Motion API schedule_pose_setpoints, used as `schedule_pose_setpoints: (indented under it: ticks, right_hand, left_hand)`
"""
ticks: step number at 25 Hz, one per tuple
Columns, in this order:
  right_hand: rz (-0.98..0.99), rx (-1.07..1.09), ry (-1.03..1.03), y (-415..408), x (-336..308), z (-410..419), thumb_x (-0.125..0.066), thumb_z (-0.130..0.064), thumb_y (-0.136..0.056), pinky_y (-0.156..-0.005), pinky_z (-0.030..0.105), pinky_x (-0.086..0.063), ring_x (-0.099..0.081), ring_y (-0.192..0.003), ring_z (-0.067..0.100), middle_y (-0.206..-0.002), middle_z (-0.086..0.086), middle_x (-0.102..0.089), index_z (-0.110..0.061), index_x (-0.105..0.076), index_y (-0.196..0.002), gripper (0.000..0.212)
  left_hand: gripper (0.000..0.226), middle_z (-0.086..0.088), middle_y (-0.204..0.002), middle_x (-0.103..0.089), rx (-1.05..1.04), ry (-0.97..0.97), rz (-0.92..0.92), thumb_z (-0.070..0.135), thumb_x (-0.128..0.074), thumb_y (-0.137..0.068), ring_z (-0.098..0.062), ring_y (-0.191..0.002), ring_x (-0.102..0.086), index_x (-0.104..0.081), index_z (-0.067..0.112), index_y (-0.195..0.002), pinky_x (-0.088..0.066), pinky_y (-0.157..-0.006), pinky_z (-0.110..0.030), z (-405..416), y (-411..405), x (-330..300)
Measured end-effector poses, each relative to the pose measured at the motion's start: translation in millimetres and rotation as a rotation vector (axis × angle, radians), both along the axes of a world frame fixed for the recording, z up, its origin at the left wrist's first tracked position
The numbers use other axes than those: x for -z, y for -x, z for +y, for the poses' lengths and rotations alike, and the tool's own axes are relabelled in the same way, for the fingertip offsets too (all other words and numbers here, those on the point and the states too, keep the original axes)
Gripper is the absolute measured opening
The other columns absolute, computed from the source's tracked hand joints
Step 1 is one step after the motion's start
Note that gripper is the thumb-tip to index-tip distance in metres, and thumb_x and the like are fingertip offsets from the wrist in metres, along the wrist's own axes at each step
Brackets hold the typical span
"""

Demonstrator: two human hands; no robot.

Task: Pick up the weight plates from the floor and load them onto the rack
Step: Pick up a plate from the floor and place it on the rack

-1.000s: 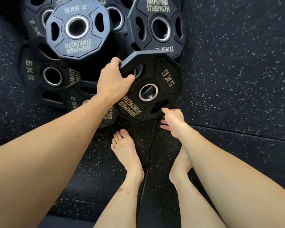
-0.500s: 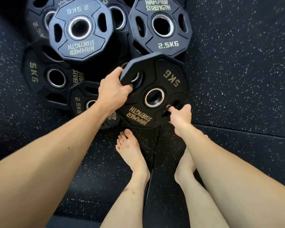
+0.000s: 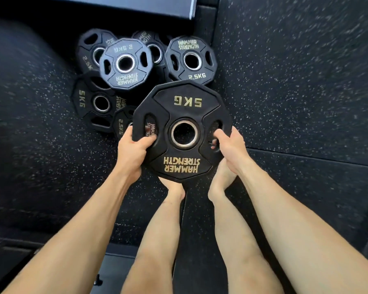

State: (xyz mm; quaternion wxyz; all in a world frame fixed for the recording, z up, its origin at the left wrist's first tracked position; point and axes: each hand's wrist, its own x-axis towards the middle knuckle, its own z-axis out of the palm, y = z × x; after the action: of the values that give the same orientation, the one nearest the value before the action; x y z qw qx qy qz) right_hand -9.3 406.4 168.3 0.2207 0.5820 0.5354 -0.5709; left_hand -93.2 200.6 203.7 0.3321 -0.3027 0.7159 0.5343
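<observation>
A black 5 kg weight plate (image 3: 184, 107) with gold lettering is held up off the floor, face toward me. My left hand (image 3: 132, 152) grips its left edge with the thumb through the left grip slot. My right hand (image 3: 229, 147) grips the right edge with fingers through the right slot. Behind it on the floor lie several more black plates: a 2.5 kg plate (image 3: 125, 63) on top of the pile, another 2.5 kg plate (image 3: 190, 59) at the right, and a 5 kg plate (image 3: 94, 101) at the left. No rack is in view.
Dark speckled rubber flooring (image 3: 295, 81) spreads all around. My bare feet (image 3: 219, 183) stand just below the lifted plate. A dark flat-edged object (image 3: 136, 5) sits at the top, beyond the pile.
The 5 kg plate has come up off the pile and turned flat toward me. My right hand went from touching its lower slot to gripping it. The view pulled back from the pile.
</observation>
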Motion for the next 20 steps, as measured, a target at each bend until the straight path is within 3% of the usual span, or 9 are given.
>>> schedule_pose_setpoints:
  ticks: [2, 4, 6, 8, 11, 13, 15, 17, 20]
  right_hand:
    - [0.054, 0.024, 0.013, -2, -58, 8, -0.057, -0.022, -0.093, -0.068, 0.014, -0.052, -0.064, -0.082, 0.002, -0.117, 0.001, -0.066, -0.012, -0.029, -0.152, 0.066]
    - [0.110, 0.005, -0.004, -2, -118, 13, -0.059, -0.020, -0.094, -0.065, 0.003, -0.046, -0.059, -0.095, 0.001, -0.126, -0.008, -0.057, -0.013, -0.020, -0.155, 0.074]
    - [0.161, -0.007, -0.046, -2, -178, 16, -0.063, -0.028, -0.089, -0.099, 0.017, -0.045, -0.048, -0.127, 0.013, -0.147, -0.004, -0.044, -0.013, -0.022, -0.154, 0.078]
    - [0.206, -0.027, -0.103, -6, -240, 13, -0.064, -0.044, -0.076, -0.111, 0.045, -0.040, -0.044, -0.136, 0.024, -0.151, 0.005, -0.044, -0.016, -0.037, -0.148, 0.082]
    - [0.275, -0.023, -0.188, -23, -305, 14, -0.065, -0.053, -0.069, -0.104, 0.051, -0.046, -0.053, -0.128, 0.024, -0.139, 0.006, -0.056, -0.017, -0.047, -0.139, 0.080]
    - [0.307, -0.010, -0.216, -20, -371, 8, -0.065, -0.048, -0.076, -0.097, 0.048, -0.051, -0.062, -0.111, 0.019, -0.119, 0.004, -0.067, -0.015, -0.059, -0.123, 0.058]
    - [0.373, -0.006, -0.254, -25, -424, 1, -0.062, -0.045, -0.087, -0.076, 0.040, -0.056, -0.061, -0.079, 0.014, -0.086, 0.001, -0.067, -0.018, -0.063, -0.094, 0.028]
    - [0.438, -0.003, -0.297, -31, -468, -6, -0.055, -0.051, -0.094, -0.058, 0.027, -0.050, -0.054, -0.062, 0.009, -0.071, 0.000, -0.059, -0.019, -0.057, -0.081, 0.034]
    - [0.544, -0.005, -0.349, -38, -511, -17, -0.051, -0.048, -0.097, -0.052, 0.024, -0.046, -0.049, -0.055, 0.007, -0.065, -0.001, -0.055, -0.018, -0.053, -0.074, 0.038]
  left_hand:
    - [0.031, 0.000, -0.096, -0.074, -0.025, -0.032, 0.024, -0.002, -0.068, -0.085, -0.009, -0.083, -0.070, -0.065, 0.013, -0.112, -0.057, -0.071, -0.024, 2, -3, -55]
    - [0.029, 0.002, -0.096, -0.074, -0.027, -0.063, 0.054, -0.001, -0.068, -0.085, -0.006, -0.083, -0.069, -0.066, 0.015, -0.109, -0.056, -0.072, -0.022, 5, -4, -112]
    - [0.027, 0.000, -0.098, -0.074, -0.012, -0.080, 0.054, 0.001, -0.069, -0.084, -0.009, -0.085, -0.069, -0.068, 0.018, -0.103, -0.057, -0.074, -0.025, 7, -4, -170]
    - [0.020, -0.001, -0.093, -0.075, -0.018, -0.096, 0.033, 0.006, -0.069, -0.082, -0.013, -0.081, -0.069, -0.070, 0.022, -0.094, -0.057, -0.072, -0.030, 5, -6, -231]
    - [0.005, 0.005, -0.077, -0.071, -0.101, -0.161, -0.008, 0.024, -0.063, -0.087, -0.011, -0.070, -0.065, -0.068, 0.025, -0.086, -0.051, -0.066, -0.027, 4, -11, -318]
    - [0.028, 0.003, -0.090, -0.075, -0.127, -0.257, -0.048, 0.044, -0.056, -0.092, -0.015, -0.081, -0.069, -0.072, 0.022, -0.101, -0.054, -0.076, -0.029, 3, -16, -361]
    - [0.051, 0.000, -0.101, -0.076, -0.144, -0.270, -0.064, 0.061, -0.050, -0.091, -0.020, -0.094, -0.071, -0.071, 0.020, -0.112, -0.055, -0.086, -0.036, -2, -26, -407]
    - [0.050, 0.002, -0.087, -0.076, -0.181, -0.221, -0.010, 0.062, -0.048, -0.092, -0.020, -0.086, -0.070, -0.071, 0.020, -0.105, -0.056, -0.085, -0.039, -9, -37, -445]
    - [0.046, 0.005, -0.080, -0.072, -0.221, -0.229, 0.137, 0.058, -0.046, -0.095, -0.016, -0.081, -0.067, -0.070, 0.019, -0.097, -0.055, -0.078, -0.035, -21, -58, -480]
